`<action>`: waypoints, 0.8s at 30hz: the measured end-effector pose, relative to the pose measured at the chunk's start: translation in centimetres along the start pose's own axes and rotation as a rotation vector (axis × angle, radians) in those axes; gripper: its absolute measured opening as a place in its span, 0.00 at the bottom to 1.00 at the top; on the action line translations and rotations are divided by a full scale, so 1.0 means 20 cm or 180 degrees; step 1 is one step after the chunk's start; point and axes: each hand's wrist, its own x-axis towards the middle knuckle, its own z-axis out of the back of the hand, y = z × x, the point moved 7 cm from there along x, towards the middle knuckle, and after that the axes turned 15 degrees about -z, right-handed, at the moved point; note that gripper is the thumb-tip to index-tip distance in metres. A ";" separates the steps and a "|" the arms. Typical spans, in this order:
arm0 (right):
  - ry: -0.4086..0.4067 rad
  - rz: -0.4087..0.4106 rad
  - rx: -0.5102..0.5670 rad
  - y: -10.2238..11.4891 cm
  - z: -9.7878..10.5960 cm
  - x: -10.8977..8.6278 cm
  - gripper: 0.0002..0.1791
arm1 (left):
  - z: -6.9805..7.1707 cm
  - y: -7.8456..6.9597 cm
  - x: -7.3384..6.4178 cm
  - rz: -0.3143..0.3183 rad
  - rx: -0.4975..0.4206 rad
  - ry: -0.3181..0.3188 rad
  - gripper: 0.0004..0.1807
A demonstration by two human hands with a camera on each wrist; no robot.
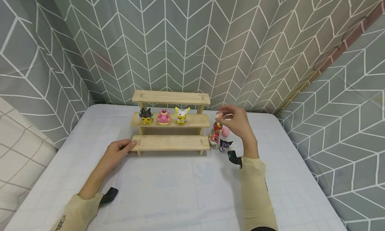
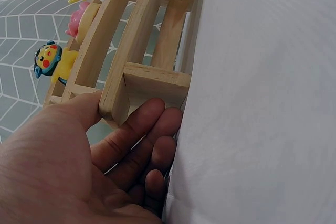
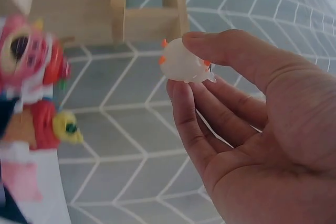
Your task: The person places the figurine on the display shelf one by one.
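Observation:
My right hand (image 1: 237,122) pinches a small white figurine with orange bits (image 3: 184,62) between thumb and fingertips, beyond the right end of a three-step wooden display shelf (image 1: 171,143). My left hand (image 1: 115,154) holds the left end of the lowest step, thumb against the board's end and fingers curled beneath it. Three figurines stand on the middle step: a yellow one with a dark hood (image 1: 146,116), a pink one on a tan base (image 1: 163,117) and a white-and-yellow eared one (image 1: 181,115).
Right of the shelf, close together on the white-covered table (image 1: 180,191), are a red-and-yellow figurine (image 1: 218,126), a pink-and-red figurine (image 1: 214,139), a plain pink piece (image 1: 225,132) and a black-eared figurine (image 1: 225,145). A patterned grey curtain (image 1: 180,40) hangs behind.

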 end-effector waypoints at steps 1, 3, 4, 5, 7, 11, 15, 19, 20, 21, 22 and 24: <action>0.0010 0.0018 0.0015 0.02 -0.02 0.00 0.21 | 0.00 0.00 0.00 0.0007 -0.0004 -0.0003 0.22; 0.0031 0.0044 0.0022 0.05 -0.06 0.00 0.21 | 0.00 0.00 0.00 0.0016 -0.0006 0.0002 0.22; 0.0044 0.0059 0.0024 0.07 -0.08 0.00 0.21 | 0.00 0.00 0.00 0.0011 -0.0004 0.0004 0.22; 0.0048 0.0067 0.0009 0.09 -0.10 0.00 0.22 | 0.00 0.01 0.00 0.0006 -0.0005 0.0005 0.22; 0.0067 0.0106 -0.0018 0.12 -0.15 -0.01 0.22 | 0.00 0.01 0.00 -0.0012 -0.0018 -0.0004 0.21; 0.0111 0.0207 -0.0015 0.18 -0.23 -0.01 0.20 | 0.00 0.00 0.00 -0.0042 -0.0047 -0.0004 0.20; 0.0184 0.0227 -0.0061 0.19 -0.31 0.00 0.18 | 0.00 0.00 0.00 -0.0037 -0.0065 0.0003 0.20; 0.0207 0.0150 -0.0141 0.18 -0.34 0.00 0.17 | 0.00 0.00 0.00 -0.0050 -0.0054 -0.0012 0.21; 0.0195 0.0132 -0.0133 0.17 -0.35 0.00 0.17 | 0.00 0.00 0.00 -0.0059 -0.0044 -0.0018 0.21; 0.0184 0.0122 -0.0119 0.17 -0.35 0.01 0.17 | 0.00 0.00 0.00 -0.0065 -0.0041 -0.0025 0.21; 0.0169 0.0120 -0.0104 0.17 -0.35 0.01 0.17 | 0.01 0.00 0.00 -0.0069 -0.0036 -0.0033 0.21; 0.0122 0.0126 -0.0091 0.16 -0.35 0.01 0.17 | 0.01 0.00 0.00 -0.0070 -0.0027 -0.0041 0.22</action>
